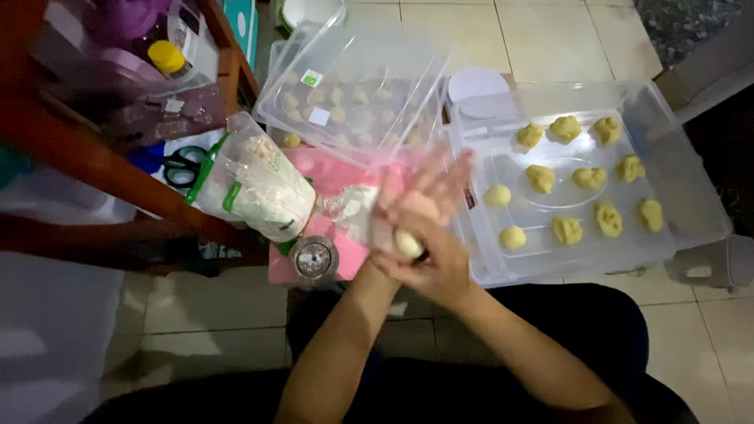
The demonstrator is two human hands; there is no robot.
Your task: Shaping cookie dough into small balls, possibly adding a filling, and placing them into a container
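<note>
Largest item: a clear plastic container (691,196) on the tiled floor (550,39), right of centre. It holds eleven yellow dough pieces (540,178): three in the back row, four in the middle, four in front. The two leftmost look smooth and round, the rest lumpy.

A second clear plastic container (353,86) sits behind at left, with its lid tilted over it. More pale dough balls show through it, blurred, so the count cannot be told.

One pink board (345,255) lies in front of that container. On it: one bag of white flour (259,184) with green trim, leaning, one small heap of loose flour (349,206), and one round metal lid-like piece (314,259) at the near edge.

One pair of black-handled scissors (184,166) lies at left under a wooden frame (118,169).

Both hands meet over the board's right edge, beside the big container. Right hand (440,271) is cupped below, fingers curled. Left hand (428,192) lies on top, fingers straight and together, motion-blurred. One pale dough ball (408,245) is pressed between the palms.
</note>
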